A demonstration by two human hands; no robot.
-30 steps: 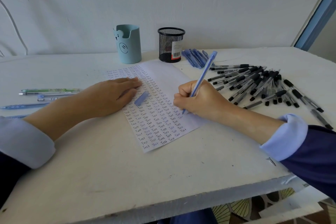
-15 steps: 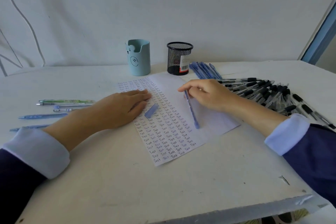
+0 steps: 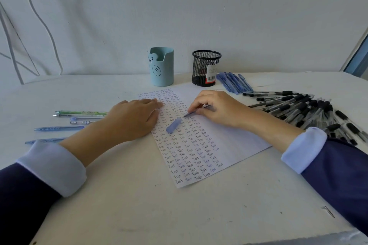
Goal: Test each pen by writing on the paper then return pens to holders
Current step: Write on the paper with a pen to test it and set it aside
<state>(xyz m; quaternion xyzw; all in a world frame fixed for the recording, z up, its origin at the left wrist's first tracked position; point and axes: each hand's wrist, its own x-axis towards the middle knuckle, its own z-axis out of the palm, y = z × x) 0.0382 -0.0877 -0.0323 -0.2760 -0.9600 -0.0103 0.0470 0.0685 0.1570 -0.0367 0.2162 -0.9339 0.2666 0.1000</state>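
The paper (image 3: 229,141) repeats handwritten "Test"; right hand (image 3: 219,109) grips pen (image 3: 189,114).

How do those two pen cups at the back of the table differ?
The blue holder is solid-walled with a bear face; the black holder is wire mesh with a barcode sticker. The blue holder's rim has a notch; the black holder's rim is an even ring. Both stand upright, no pens sticking out.
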